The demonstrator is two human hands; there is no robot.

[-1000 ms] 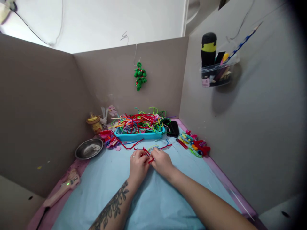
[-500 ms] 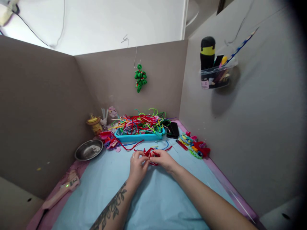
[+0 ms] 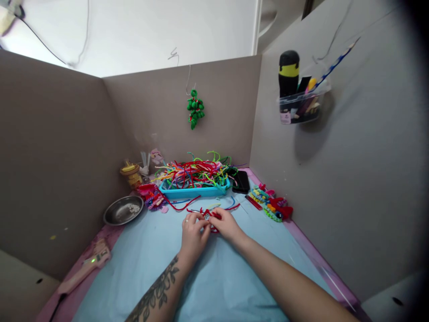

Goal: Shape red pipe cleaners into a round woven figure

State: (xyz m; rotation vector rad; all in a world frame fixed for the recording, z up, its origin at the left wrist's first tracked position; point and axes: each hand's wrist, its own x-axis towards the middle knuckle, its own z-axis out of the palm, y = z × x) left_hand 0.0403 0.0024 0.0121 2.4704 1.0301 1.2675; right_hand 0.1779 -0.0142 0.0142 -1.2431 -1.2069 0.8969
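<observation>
Both of my hands meet over the middle of the blue-covered table, pinching a bent red pipe cleaner (image 3: 214,230) between them. My left hand (image 3: 194,230) grips it from the left with thumb and fingers closed. From the right, my right hand (image 3: 226,223) pinches it near the left fingertips. Part of the red piece loops below the fingers, and much of it is hidden by them. More red, yellow and blue pipe cleaners (image 3: 233,202) lie just beyond my hands.
A blue tray (image 3: 194,193) heaped with coloured pipe cleaners stands at the back, a phone (image 3: 241,182) beside it. On the left are a metal bowl (image 3: 115,217) with small white bits and a pink glue gun (image 3: 87,268). Finished-looking colourful pieces (image 3: 273,203) lie right.
My fingers have shifted slightly around the red pipe cleaner, and its upper loops sit differently. The rest of the table looks unchanged.
</observation>
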